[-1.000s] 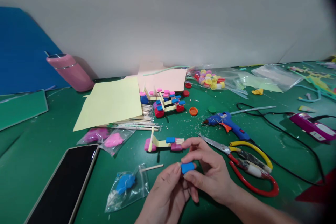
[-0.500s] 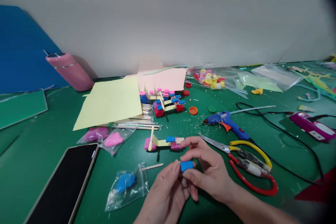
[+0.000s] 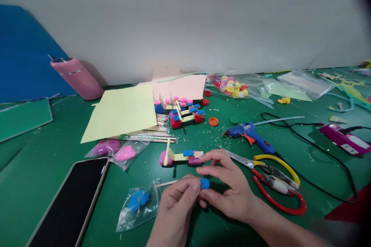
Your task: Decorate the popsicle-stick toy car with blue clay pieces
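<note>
A small rounded block of blue modelling clay (image 3: 205, 183) is pinched between the thumb and fingers of my left hand (image 3: 179, 204). My right hand (image 3: 228, 185) is beside it, index and middle fingers lifted apart from the clay, thumb close under its edge. Whether that thumb touches the clay I cannot tell. Just beyond the hands stands a small craft-stick scooter model (image 3: 179, 157) with pink wheels and a blue block on it. A zip bag (image 3: 124, 220) holding a blue clay lump (image 3: 139, 200) lies left of my hands, with a thin wooden stick (image 3: 166, 183) beside it.
A phone (image 3: 69, 204) lies at the left. Scissors (image 3: 272, 177) and a blue glue gun (image 3: 252, 137) with its cable are at the right. Further back are finished-looking models (image 3: 187, 115), yellow paper (image 3: 121, 112), a bag of bottle caps (image 3: 232, 87) and a pink bottle (image 3: 78, 79).
My left fingers have closed over the blue clay, which has shifted slightly right. My right index and middle fingers have lifted off it and spread.
</note>
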Motion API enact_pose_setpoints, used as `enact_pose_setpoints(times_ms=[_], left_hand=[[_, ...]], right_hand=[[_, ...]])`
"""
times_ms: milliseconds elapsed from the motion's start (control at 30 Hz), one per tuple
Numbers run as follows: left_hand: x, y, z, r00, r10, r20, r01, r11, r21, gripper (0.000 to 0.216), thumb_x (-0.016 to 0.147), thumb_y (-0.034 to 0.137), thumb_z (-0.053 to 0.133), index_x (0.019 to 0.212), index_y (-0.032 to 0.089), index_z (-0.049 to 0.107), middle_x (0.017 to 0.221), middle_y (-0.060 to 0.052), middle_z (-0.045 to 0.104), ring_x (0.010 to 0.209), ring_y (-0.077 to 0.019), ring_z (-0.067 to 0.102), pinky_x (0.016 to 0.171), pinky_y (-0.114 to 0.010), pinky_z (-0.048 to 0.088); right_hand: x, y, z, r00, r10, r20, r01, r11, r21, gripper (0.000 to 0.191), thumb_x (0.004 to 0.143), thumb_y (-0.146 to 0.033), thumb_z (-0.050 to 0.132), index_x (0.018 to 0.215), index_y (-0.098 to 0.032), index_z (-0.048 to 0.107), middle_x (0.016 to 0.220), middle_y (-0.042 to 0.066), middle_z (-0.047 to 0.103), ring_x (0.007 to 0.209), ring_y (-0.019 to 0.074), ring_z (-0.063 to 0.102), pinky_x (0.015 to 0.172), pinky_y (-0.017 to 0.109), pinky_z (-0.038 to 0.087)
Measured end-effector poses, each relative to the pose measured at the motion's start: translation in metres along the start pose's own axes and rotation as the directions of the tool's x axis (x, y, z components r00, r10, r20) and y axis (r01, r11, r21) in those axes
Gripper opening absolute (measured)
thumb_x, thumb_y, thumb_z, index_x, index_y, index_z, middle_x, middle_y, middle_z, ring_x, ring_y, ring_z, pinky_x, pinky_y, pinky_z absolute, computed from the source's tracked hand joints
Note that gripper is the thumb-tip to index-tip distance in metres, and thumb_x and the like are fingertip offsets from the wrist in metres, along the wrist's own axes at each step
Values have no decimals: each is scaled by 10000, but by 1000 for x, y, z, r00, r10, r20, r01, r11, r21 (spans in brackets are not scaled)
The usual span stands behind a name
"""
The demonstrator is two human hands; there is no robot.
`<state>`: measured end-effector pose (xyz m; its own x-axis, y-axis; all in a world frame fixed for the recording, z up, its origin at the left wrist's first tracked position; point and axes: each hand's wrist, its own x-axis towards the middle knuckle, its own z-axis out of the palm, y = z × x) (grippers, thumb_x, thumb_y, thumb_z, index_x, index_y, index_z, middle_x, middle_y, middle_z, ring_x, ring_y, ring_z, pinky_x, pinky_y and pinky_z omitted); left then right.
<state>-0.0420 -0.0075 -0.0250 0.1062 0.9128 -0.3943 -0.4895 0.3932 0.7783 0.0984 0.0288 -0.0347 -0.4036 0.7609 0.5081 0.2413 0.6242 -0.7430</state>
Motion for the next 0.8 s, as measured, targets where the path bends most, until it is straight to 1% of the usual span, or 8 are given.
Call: enact_pose_setpoints(times_ms=[100,200,267,400,500,700,800], left_hand=[[2,-1,0,999,43,-12,-42,997,70,152,683,260,627,581,153,661,609,0,523,572,-103,442,565,-241,356],[1,-1,1,997,68,-32,-63,987,147,160,694,256,615,575,154,647,604,5,501,584,-106,426,574,-242,345],[0,-1,2,997,72,-33,-66,984,168,186,701,258,607,550,152,629,603,2,496,601,-114,425,588,-247,343],[1,-2,0,999,39,32,-42,995,91,292,751,290,541,509,145,612,596,-20,517,642,-142,448,639,-271,358],[2,-3,0,999,24,33,-25,998,50,312,769,288,513,512,144,617,594,-26,523,655,-151,452,659,-280,361],[-1,-1,3,999,40,9,-41,996,76,316,757,279,526,483,141,603,608,-23,508,647,-146,444,637,-274,360],[-1,0,3,999,34,-7,-33,992,122,275,729,270,569,486,145,604,576,-10,499,620,-134,436,609,-261,354]], right_hand=[[0,1,1,1000,-11,20,11,999,-44,374,696,-188,635,1063,-211,566,1080,63,494,1031,204,458,877,337,384],[1,1,1,999,7,52,-2,995,-97,327,689,-155,633,1006,-224,595,1095,51,492,1028,196,460,861,320,386],[0,0,2,998,23,61,-17,994,-106,289,686,-134,624,958,-230,613,1096,45,490,1029,193,459,857,316,385],[-1,1,2,999,41,19,-39,995,-87,253,684,-124,618,912,-233,616,1092,46,479,1031,196,462,829,313,399],[-1,1,2,999,34,11,-33,996,-77,252,679,-116,616,900,-234,613,1084,47,481,1026,197,468,817,313,404],[2,1,1,999,37,15,-35,996,-83,237,686,-139,605,904,-231,617,1080,49,492,1026,201,472,825,322,406],[1,0,2,998,40,41,-36,995,-94,253,697,-146,600,930,-242,620,1082,48,502,1023,199,475,825,322,409]])
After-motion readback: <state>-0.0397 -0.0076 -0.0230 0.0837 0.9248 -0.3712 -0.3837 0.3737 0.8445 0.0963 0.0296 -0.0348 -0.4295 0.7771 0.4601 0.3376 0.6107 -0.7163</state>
